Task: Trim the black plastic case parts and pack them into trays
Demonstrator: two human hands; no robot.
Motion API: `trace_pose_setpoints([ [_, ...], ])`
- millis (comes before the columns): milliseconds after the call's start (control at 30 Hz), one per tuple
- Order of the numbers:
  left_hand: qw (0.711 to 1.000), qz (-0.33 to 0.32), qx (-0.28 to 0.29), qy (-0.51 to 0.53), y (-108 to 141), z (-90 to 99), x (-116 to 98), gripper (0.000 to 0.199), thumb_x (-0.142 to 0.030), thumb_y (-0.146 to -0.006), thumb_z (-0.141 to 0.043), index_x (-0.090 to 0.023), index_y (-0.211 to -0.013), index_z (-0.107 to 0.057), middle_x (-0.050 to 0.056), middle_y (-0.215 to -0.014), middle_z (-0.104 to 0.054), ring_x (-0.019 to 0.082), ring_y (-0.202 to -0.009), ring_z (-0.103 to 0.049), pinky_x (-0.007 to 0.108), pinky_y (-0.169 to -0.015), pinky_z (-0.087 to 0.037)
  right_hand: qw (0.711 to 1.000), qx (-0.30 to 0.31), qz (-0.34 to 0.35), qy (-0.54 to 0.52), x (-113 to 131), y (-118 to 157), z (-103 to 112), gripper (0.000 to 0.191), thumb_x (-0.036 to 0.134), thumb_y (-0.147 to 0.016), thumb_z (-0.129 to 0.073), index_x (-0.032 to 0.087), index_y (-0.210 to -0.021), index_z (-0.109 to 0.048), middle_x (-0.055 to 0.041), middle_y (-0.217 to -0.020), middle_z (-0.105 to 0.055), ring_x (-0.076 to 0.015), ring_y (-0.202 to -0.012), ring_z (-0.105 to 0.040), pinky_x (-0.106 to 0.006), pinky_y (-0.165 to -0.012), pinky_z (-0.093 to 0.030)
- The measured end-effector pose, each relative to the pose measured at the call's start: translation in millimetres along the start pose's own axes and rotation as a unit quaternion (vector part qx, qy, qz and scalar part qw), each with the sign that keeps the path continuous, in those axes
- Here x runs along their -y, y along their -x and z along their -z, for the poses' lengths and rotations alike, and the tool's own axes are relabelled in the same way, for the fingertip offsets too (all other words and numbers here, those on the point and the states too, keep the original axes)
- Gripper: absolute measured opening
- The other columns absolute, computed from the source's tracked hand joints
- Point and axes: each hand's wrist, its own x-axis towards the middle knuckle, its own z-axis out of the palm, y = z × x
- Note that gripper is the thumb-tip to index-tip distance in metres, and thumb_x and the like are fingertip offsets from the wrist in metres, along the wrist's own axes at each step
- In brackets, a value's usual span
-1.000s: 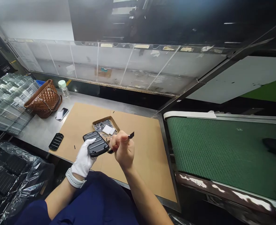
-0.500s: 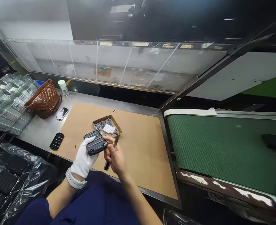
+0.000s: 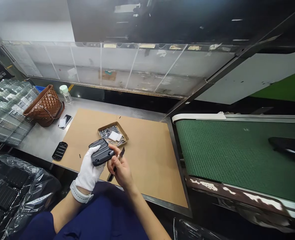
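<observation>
My left hand (image 3: 89, 169), in a white glove, is closed around a black ribbed plastic case (image 3: 102, 152) and keeps it tilted above the near edge of the table. My bare right hand (image 3: 121, 170) grips a utility knife (image 3: 110, 176), its dark blade (image 3: 122, 152) pointing up and away from me. Fingers of that hand also touch the case's right side. Just beyond the case sits a shallow cardboard tray (image 3: 125, 142) of small metal pins (image 3: 106, 132), with white pieces (image 3: 113, 136) on top. Another black ribbed part (image 3: 59, 151) lies on the table to the left.
Brown cardboard (image 3: 152, 160) covers much of the metal table. A brown quilted handbag (image 3: 43, 106), a bottle (image 3: 66, 95) and a phone (image 3: 66, 121) stand or lie at the left. A green conveyor belt (image 3: 225, 150) on the right carries a black item (image 3: 287, 148). Plastic-wrapped black parts (image 3: 7, 186) are at lower left.
The black item on the conveyor has come further left into view. My right hand and the knife have shifted slightly against the case, which stays in my left hand. The whole view has moved a little.
</observation>
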Motion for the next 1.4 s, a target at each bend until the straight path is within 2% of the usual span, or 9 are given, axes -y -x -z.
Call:
trace_pose_setpoints([
  [200, 0.982, 0.116, -0.054, 0.141, -4, -8.9, 3, 0.01, -0.021, -0.077, -0.064, -0.02, -0.086, -0.067, 0.004, -0.092, -0.074, 0.024, -0.093, -0.07, 0.034, -0.087, -0.055, 0.998, -0.041, 0.02, 0.044, 0, 1, -6, 0.054, 0.048, -0.069, -0.075, 0.024, -0.109, -0.048, 0.0109, -0.055, -0.04, -0.0052, -0.04, -0.029, -0.02, -0.039, -0.023],
  [333, 0.986, 0.108, -0.04, 0.121, -2, -9.9, 0, 0.018, -0.014, -0.07, -0.07, -0.02, -0.087, -0.068, 0.003, -0.092, -0.074, 0.024, -0.093, -0.07, 0.032, -0.088, -0.055, 0.999, -0.019, 0.012, 0.048, 3, 4, -6, 0.057, 0.045, -0.067, -0.078, 0.025, -0.11, -0.047, 0.0058, -0.07, -0.048, -0.0067, -0.048, -0.039, -0.02, -0.042, -0.029],
  [533, 0.991, 0.081, -0.028, 0.102, 3, -10.2, -5, 0.023, -0.013, -0.066, -0.074, -0.019, -0.087, -0.069, 0.003, -0.094, -0.074, 0.025, -0.095, -0.069, 0.032, -0.089, -0.054, 0.998, -0.024, 0.037, 0.045, 5, 7, -7, 0.05, 0.041, -0.07, -0.076, 0.026, -0.108, -0.048, 0.006, -0.071, -0.047, -0.007, -0.052, -0.041, -0.02, -0.045, -0.033],
  [667, 0.994, 0.063, 0.014, 0.093, 7, -8.3, -2, 0.035, -0.011, -0.061, -0.077, -0.019, -0.094, -0.068, 0.004, -0.096, -0.074, 0.025, -0.095, -0.069, 0.032, -0.09, -0.053, 0.998, -0.025, 0.037, 0.041, 3, 11, -5, 0.049, 0.042, -0.072, -0.075, 0.026, -0.109, -0.048, 0.0089, -0.062, -0.042, -0.0063, -0.046, -0.036, -0.02, -0.043, -0.029],
  [833, 0.992, 0.093, 0.004, 0.082, 4, -11.3, 10, 0.035, -0.014, -0.059, -0.079, -0.019, -0.091, -0.066, 0.004, -0.096, -0.073, 0.023, -0.091, -0.069, 0.033, -0.088, -0.054, 0.999, -0.002, 0.034, -0.002, 2, 17, 6, 0.051, 0.054, -0.076, -0.067, 0.023, -0.112, -0.046, 0.013, -0.046, -0.036, -0.0059, -0.037, -0.026, -0.02, -0.038, -0.02],
  [967, 0.991, 0.109, 0.034, 0.069, 3, -19.0, 12, 0.018, -0.033, -0.078, -0.066, -0.019, -0.089, -0.066, 0.006, -0.094, -0.072, 0.023, -0.087, -0.07, 0.036, -0.081, -0.056, 0.999, -0.022, 0.03, -0.004, 7, 25, 12, 0.055, 0.057, -0.075, -0.067, 0.022, -0.112, -0.048, 0.0126, -0.044, -0.038, -0.0062, -0.036, -0.027, -0.02, -0.039, -0.02],
  [1133, 0.994, 0.04, 0.102, 0.001, 10, -22.9, 19, 0.043, -0.026, -0.063, -0.08, -0.018, -0.101, -0.062, 0.008, -0.104, -0.07, 0.026, -0.098, -0.067, 0.037, -0.091, -0.051, 0.997, -0.05, 0.049, -0.018, 12, 37, 22, 0.056, 0.059, -0.073, -0.068, 0.021, -0.11, -0.05, 0.0121, -0.044, -0.039, -0.0062, -0.034, -0.029, -0.02, -0.037, -0.02],
  [1233, 0.988, 0.009, 0.151, -0.028, 12, -27.3, 30, 0.046, -0.029, -0.066, -0.078, -0.018, -0.106, -0.058, 0.01, -0.107, -0.068, 0.027, -0.098, -0.067, 0.039, -0.091, -0.051, 0.993, -0.09, 0.069, -0.023, 15, 45, 28, 0.05, 0.058, -0.072, -0.068, 0.022, -0.104, -0.052, 0.0116, -0.048, -0.04, -0.005, -0.033, -0.029, -0.02, -0.035, -0.019],
  [1400, 0.982, 0.044, 0.178, -0.041, 18, -49.7, 28, 0.045, -0.025, -0.067, -0.078, -0.017, -0.107, -0.059, 0.009, -0.107, -0.068, 0.026, -0.098, -0.067, 0.038, -0.092, -0.051, 0.987, -0.124, 0.101, -0.016, 24, 66, 38, 0.049, 0.053, -0.075, -0.068, 0.022, -0.109, -0.053, 0.0106, -0.052, -0.041, -0.0044, -0.035, -0.031, -0.019, -0.036, -0.021],
])
